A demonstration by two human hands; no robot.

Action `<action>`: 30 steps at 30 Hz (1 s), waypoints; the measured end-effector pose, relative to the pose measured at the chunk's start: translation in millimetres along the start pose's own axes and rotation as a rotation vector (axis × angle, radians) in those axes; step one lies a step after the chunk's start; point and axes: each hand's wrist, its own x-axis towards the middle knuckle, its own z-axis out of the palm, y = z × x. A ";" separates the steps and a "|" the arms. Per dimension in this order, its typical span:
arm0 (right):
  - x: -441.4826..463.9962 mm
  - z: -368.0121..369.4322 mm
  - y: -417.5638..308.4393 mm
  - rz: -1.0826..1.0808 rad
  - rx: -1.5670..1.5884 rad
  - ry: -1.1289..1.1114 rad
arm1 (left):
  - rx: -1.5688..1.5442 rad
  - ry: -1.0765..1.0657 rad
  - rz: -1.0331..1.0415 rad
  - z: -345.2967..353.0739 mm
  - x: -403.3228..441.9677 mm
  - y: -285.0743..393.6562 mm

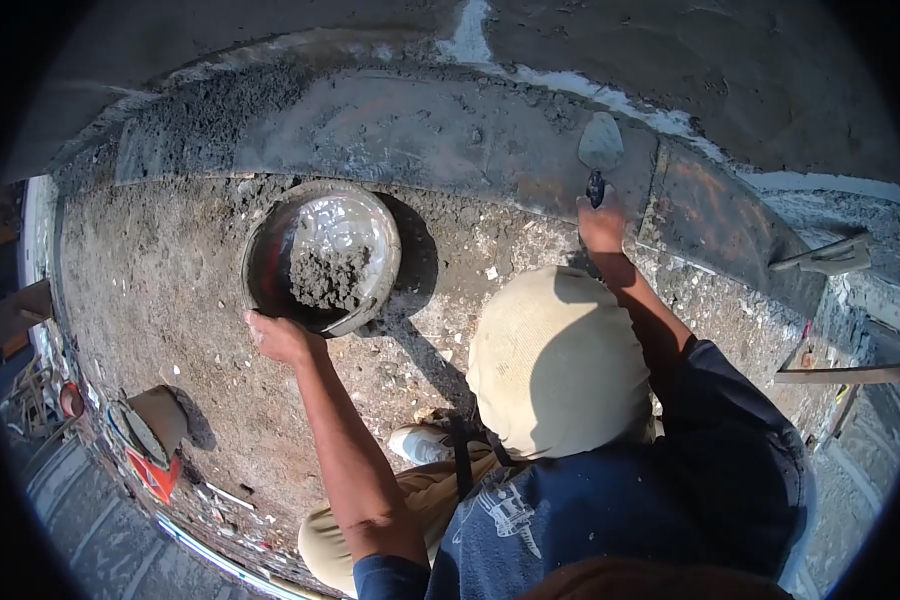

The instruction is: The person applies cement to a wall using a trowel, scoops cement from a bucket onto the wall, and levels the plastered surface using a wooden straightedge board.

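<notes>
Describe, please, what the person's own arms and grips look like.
The left grip and right grip are bare, without gloves. Dark blue sleeves leave both forearms bare. No watch or wristband shows.

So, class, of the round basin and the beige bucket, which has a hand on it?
The wide basin with gray mix inside: the left hand grips its rim. The smaller bucket, at lower left, stands apart, untouched.

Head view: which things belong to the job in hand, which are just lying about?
In the job:
- trowel, in the right hand
- basin, left hand at its rim
- grey mix, in the basin

Apparently lying about:
- bucket
- red scrap
- plank
</notes>
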 end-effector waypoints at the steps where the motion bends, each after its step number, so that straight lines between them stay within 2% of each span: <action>1: 0.5 8.4 -15.2 -0.004 -0.005 -0.045 | 0.008 0.006 -0.010 1.3 -6.8 7.8; 4: 0.8 41.2 -56.8 -0.113 -0.024 -0.083 | -0.028 -0.002 0.004 0.4 -0.7 1.4; 7: -9.5 44.5 -110.8 0.026 -0.131 -0.335 | -0.037 -0.002 0.070 1.4 8.2 -10.9; 10: -6.4 68.7 -91.9 -0.130 -0.273 -0.245 | -0.014 0.008 0.040 -3.5 13.1 -13.7; 13: -20.7 47.0 -86.2 -0.231 -0.375 -0.261 | -0.019 -0.003 0.004 -0.5 11.3 -12.4; 16: -26.9 24.0 -91.8 -0.329 -0.339 -0.275 | -0.029 -0.029 0.047 -1.0 9.5 -12.4; 19: -21.6 16.1 -86.0 -0.396 -0.099 -0.231 | 0.013 -0.034 0.040 -4.0 20.4 -18.5; 22: -1.1 5.1 -69.8 -0.342 -0.101 -0.417 | 0.037 -0.037 0.012 -3.8 17.9 -19.1; 25: 21.2 -10.9 -60.4 -0.349 -0.323 -0.621 | 0.023 -0.053 0.008 -4.5 13.2 -12.4; 28: 71.7 0.0 -34.0 -0.483 -0.381 -0.601 | 0.013 -0.046 0.024 -6.0 19.1 -19.0; 30: 105.8 11.6 -40.2 -0.443 -0.410 -0.493 | 0.024 -0.042 0.070 -7.8 41.3 -45.3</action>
